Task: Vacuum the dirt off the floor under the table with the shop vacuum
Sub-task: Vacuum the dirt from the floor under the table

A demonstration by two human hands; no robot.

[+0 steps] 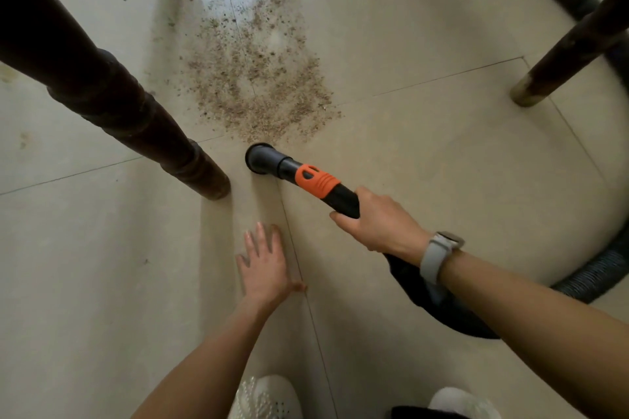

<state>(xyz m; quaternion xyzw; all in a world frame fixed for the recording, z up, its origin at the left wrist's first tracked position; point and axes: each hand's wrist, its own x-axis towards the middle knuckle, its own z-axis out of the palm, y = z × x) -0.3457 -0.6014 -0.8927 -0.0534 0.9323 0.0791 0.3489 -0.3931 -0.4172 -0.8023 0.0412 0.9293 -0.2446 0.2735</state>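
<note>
While the right hand (pixel 377 224) grips the nozzle (pixel 292 173), fingers curled round it, its mouth sits on the floor (pixel 425 153) at the near edge of the dirt (pixel 258 78). The left hand (pixel 265 265) rests flat, fingers spread, beside a table leg (pixel 136 119).

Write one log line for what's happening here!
right hand: grips vacuum nozzle | nozzle: at near edge of dirt | left hand: open, above floor | dirt: not yet cleared
</note>
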